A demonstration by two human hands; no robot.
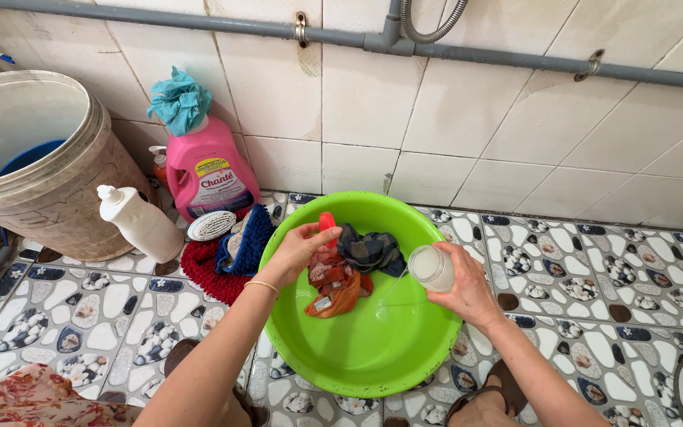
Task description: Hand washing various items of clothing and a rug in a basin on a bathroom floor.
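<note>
A bright green plastic basin (373, 348) sits on the patterned tile floor. Inside it lie a dark blue-grey cloth (369, 249) and an orange-red cloth (332, 286), bunched near the far side. My left hand (298, 249) hovers over the cloths and pinches a small red cap (326, 221). My right hand (468, 292) grips a small clear bottle (432, 268), tilted with its open mouth toward the basin. A thin stream of liquid falls from the bottle into the basin.
A large beige bucket (37, 170) stands at the left. A white bottle (132, 223) leans beside it. A pink detergent jug (211, 170) with a teal cloth on top stands by the tiled wall. A red mat, blue cloth and white brush (211, 225) lie near the basin.
</note>
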